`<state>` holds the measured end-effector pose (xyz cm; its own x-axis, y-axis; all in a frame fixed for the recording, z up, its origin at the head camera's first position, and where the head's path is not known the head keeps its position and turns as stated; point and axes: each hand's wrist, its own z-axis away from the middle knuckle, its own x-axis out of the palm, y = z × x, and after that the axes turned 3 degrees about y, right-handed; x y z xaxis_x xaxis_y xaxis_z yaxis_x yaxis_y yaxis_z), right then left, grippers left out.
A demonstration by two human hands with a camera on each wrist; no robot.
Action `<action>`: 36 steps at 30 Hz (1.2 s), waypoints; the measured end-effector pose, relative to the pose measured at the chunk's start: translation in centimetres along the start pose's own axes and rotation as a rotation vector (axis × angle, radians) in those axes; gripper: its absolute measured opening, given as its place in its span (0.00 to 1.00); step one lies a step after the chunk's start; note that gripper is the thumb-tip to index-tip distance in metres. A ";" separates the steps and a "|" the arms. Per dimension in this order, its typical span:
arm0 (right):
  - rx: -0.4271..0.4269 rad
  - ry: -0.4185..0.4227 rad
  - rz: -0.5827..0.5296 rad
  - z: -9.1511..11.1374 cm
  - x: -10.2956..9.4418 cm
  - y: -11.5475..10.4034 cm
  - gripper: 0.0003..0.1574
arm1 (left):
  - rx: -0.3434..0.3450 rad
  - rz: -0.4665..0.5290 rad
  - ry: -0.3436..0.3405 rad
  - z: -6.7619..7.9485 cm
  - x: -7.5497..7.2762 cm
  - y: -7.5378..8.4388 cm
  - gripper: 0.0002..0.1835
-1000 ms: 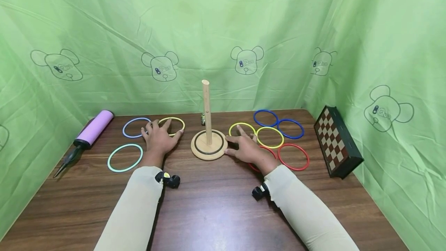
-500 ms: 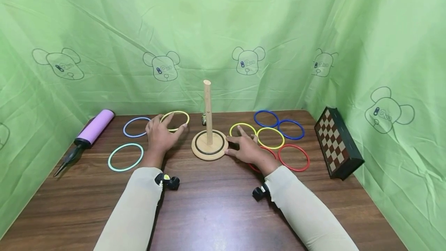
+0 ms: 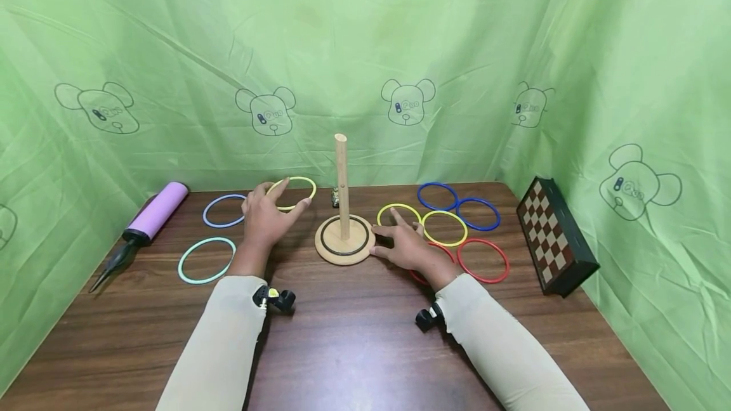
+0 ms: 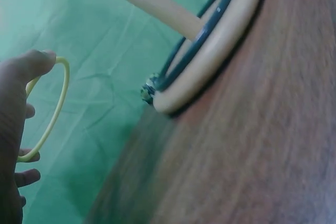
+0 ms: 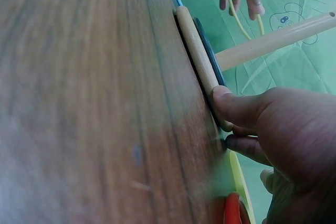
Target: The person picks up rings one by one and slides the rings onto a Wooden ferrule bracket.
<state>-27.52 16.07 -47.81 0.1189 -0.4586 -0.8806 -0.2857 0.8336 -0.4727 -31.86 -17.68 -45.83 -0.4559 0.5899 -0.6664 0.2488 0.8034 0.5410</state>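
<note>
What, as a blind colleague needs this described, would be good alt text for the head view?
A left hand holds a pale yellow ring left of an upright wooden post, while the right hand grips the edge of its round base, where a black ring encircles the post. More coloured rings lie on the brown table, between a purple pump and a chequered box.

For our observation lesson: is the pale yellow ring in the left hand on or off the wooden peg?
Off: the left hand holds the pale yellow ring apart from the upright wooden peg.
</note>
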 end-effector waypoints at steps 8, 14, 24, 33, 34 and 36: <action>-0.003 -0.001 0.002 0.0 -0.2 0.0 0.37 | 0.033 0.039 0.006 -0.6 -1.5 2.2 0.46; 0.010 -0.003 0.002 0.2 -0.1 0.3 0.37 | 0.056 0.095 -0.022 -0.5 -2.4 3.5 0.48; -0.010 0.020 0.006 0.1 -0.1 0.3 0.37 | 0.131 0.080 0.017 -1.2 -4.6 5.5 0.49; -0.009 0.012 0.004 0.0 0.0 0.2 0.37 | 0.131 0.104 0.086 -2.3 -6.7 7.8 0.47; -0.009 0.013 0.003 0.0 0.0 0.2 0.37 | 0.129 0.116 0.100 -2.3 -6.8 8.1 0.46; -0.010 0.012 -0.003 0.0 0.0 0.2 0.37 | 0.126 0.143 0.135 -2.4 -7.1 8.5 0.44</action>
<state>-27.58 16.18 -47.93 0.1084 -0.4645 -0.8789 -0.2945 0.8294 -0.4747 -28.51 -15.22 -35.23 -0.5167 0.6890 -0.5082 0.4197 0.7212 0.5510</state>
